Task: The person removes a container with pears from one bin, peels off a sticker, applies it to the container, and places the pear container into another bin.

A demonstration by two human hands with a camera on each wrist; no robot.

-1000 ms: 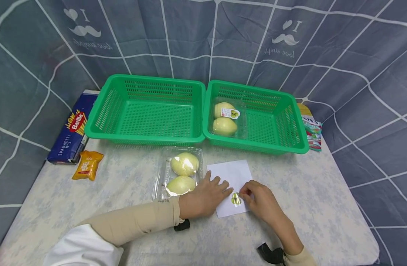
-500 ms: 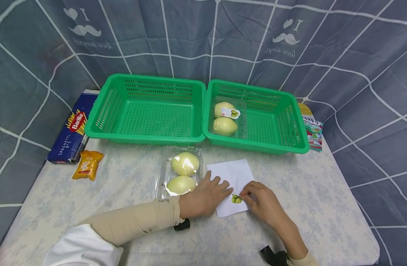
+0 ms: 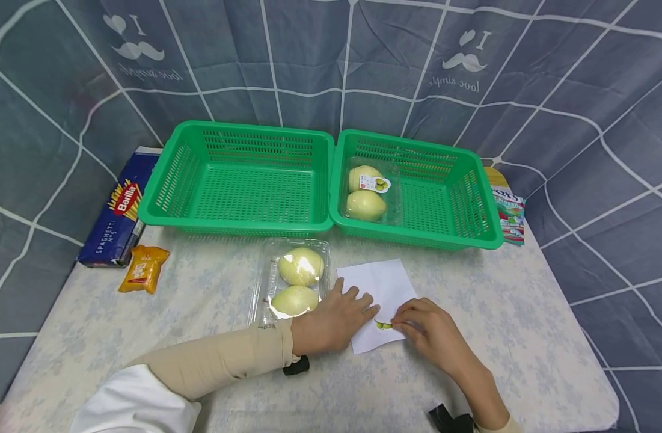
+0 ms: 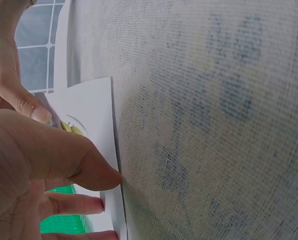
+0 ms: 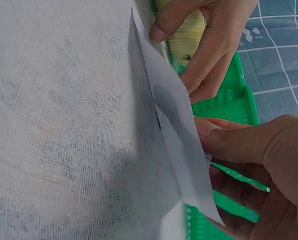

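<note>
A white sheet of paper lies on the table, its edge bent upward in the right wrist view. My left hand presses on the sheet with fingers spread. Thumb and forefinger of my right hand pinch the edge of a sticker with a green fruit picture. Part of the picture is folded out of sight. In the left wrist view the sticker curls up beside the right thumb. The right wrist view shows its small edge between the right fingers. A clear box with two pale green pears sits beside my left hand.
Two green baskets stand side by side at the back; the right one holds another labelled pear box. A blue spaghetti box and an orange packet lie at left, a colourful packet at far right.
My right hand has shifted slightly down and right, and the sticker has bent over, showing less of its picture. My left hand has stayed in place.
</note>
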